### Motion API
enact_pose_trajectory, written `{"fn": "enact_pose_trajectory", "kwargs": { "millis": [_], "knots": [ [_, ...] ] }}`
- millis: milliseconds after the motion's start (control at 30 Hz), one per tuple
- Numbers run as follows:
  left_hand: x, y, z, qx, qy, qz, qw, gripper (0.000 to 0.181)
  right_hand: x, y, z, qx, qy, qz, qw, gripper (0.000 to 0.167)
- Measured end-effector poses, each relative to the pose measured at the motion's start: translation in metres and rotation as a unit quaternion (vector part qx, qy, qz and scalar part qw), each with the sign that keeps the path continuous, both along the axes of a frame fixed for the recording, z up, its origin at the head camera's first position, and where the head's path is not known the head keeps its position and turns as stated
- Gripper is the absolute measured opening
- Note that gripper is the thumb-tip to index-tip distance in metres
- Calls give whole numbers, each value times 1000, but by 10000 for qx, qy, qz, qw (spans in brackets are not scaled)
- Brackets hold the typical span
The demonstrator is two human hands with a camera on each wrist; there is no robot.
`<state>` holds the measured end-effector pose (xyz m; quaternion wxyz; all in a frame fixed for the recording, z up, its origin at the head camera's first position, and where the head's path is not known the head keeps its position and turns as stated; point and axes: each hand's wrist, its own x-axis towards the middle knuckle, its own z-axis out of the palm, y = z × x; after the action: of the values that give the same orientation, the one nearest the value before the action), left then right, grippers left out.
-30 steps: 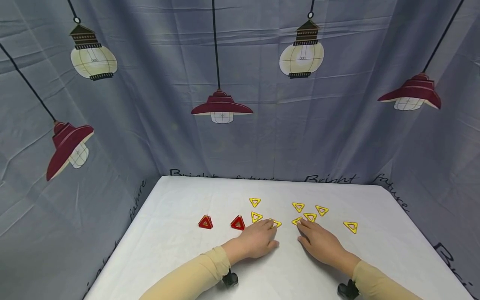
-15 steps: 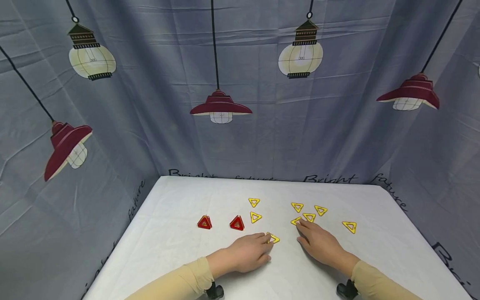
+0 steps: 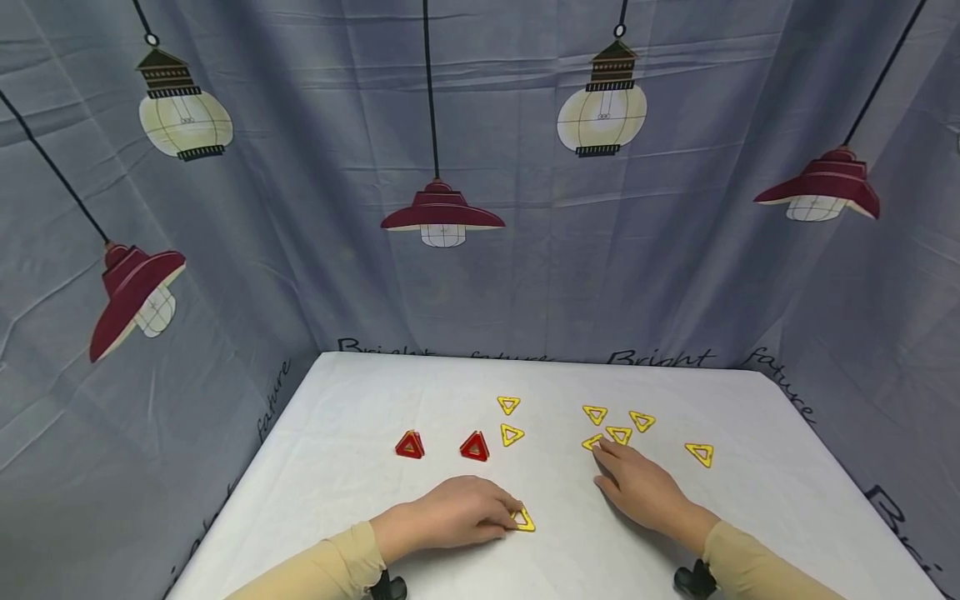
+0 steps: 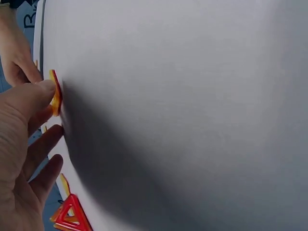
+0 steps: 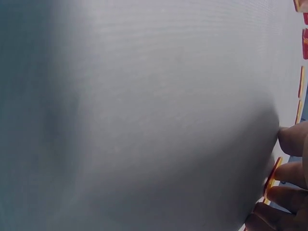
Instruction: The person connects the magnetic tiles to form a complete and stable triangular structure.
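In the head view my left hand (image 3: 453, 512) pinches a small yellow triangle (image 3: 527, 522) by one side, low over the white table. From the left wrist, thumb and index finger close on this triangle (image 4: 58, 102), whose edge shows red. My right hand (image 3: 643, 490) rests farther right, its fingertips on another yellow triangle (image 3: 589, 443). The right wrist view has those fingers against that piece (image 5: 272, 180), the thumb apart from it. Right beside it lies a further yellow triangle (image 3: 619, 434).
Two red triangle pieces (image 3: 410, 445), apparently stacked, lie at left on the white table (image 3: 360, 467). Other yellow triangles (image 3: 510, 434) are spread across the back, one (image 3: 700, 454) far right. A grey curtain (image 3: 480, 292) printed with lamps encloses the table.
My left hand has drawn one yellow triangle from the group beside the red pieces back toward me and to the left. My right hand has stayed in place.
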<state>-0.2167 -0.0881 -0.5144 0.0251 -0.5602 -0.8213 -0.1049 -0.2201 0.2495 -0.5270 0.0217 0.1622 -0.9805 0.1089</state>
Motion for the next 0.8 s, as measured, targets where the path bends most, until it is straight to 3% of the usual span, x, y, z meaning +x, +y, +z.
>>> {"fn": "enact_pose_trajectory", "kwargs": {
  "millis": [100,233,333,433,567,800],
  "knots": [
    [1,0,-2,257,-402,271,9985,16,0,-1,0,-17,-45,-11,10000,55],
    [6,4,-7,546,-906,1001,9893,24,0,-2,0,-28,-94,-39,9999,56],
    [8,8,-10,590,-964,1569,9811,36,0,-2,-1,-6,-50,-32,10000,56],
    [9,10,-11,564,-969,1942,9745,40,1,-2,0,-2,23,-4,10000,55],
    [9,10,-13,583,-1105,2048,9708,36,1,-2,1,-47,48,-11,10000,54],
    [10,10,-15,597,-1071,1960,9729,36,3,-7,-1,-13,-40,-168,9998,55]
  ]
}}
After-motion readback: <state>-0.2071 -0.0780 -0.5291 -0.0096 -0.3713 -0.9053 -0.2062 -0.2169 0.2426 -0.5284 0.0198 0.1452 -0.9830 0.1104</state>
